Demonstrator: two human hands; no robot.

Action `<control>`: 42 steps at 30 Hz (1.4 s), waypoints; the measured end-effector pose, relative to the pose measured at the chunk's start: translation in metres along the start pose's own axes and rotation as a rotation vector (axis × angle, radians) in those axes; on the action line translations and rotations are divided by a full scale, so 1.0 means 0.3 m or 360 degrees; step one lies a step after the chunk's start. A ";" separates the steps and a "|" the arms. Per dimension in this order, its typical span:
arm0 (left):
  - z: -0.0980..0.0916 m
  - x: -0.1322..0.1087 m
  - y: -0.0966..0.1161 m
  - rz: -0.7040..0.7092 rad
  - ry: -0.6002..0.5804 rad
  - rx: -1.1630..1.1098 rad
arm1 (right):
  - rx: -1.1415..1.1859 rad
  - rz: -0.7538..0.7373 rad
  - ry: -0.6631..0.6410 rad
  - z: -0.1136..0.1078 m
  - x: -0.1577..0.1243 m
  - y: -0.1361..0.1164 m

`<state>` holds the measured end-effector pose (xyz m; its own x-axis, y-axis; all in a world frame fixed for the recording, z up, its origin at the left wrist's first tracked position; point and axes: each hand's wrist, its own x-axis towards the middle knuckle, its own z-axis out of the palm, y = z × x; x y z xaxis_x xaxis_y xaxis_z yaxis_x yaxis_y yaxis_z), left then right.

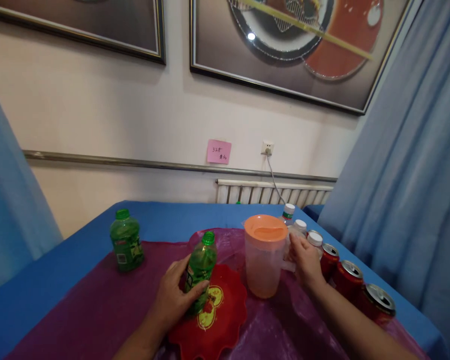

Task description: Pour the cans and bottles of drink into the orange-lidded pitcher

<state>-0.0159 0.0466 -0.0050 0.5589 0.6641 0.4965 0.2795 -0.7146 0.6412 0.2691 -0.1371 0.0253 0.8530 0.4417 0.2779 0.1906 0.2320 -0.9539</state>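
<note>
Along the foot of a pale wall [97, 115], between blue curtains [405, 165], stands my blue-covered table [172, 217]. Two framed pictures [285, 82] hang above it, both cut off by the top of my view, and a white radiator [273, 191] shows behind the table's far edge. A crumpled purple sheet [85, 295] covers much of the near tabletop. On it, in front of me, lies a red scallop-edged tray [230, 300] with a yellow design. Just to the tray's right is the translucent pitcher [263, 270], upright under its orange lid [266, 229].

My hands are apart. My right hand [304, 261] is curled around the pitcher's handle; my left hand [172, 297] is clamped around a green plastic bottle [201, 262], which is over the tray. Whether its base touches the tray I cannot tell. A second green bottle [127, 242] stands well to the left, green cap on, near the sheet's edge. Beyond my right hand, white-capped bottles [315, 239] and red cans [347, 280] line up along the table's right side. A pink note [219, 151] with handwriting is on the wall, and near it a wall socket [267, 147] with a cable plugged in.
</note>
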 end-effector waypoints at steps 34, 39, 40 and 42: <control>0.017 -0.062 0.027 -0.0109 -0.0066 -0.0256 | -0.1027 -0.0993 -0.0785 0.191 0.179 -0.565; 0.020 -0.067 0.021 -0.0095 -0.0094 -0.0231 | -0.1082 -0.0998 -0.0857 0.199 0.178 -0.572; 0.018 -0.067 0.024 -0.0090 -0.0103 -0.0229 | -0.1087 -0.0994 -0.0868 0.200 0.179 -0.576; 0.012 -0.065 0.032 -0.0084 -0.0128 -0.0230 | -0.1096 -0.1002 -0.0881 0.203 0.179 -0.583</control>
<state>-0.0212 0.0260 -0.0106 0.6088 0.6760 0.4152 0.1983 -0.6364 0.7454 0.2520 -0.1012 0.2140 0.2024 0.7832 0.5880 0.8964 0.0936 -0.4333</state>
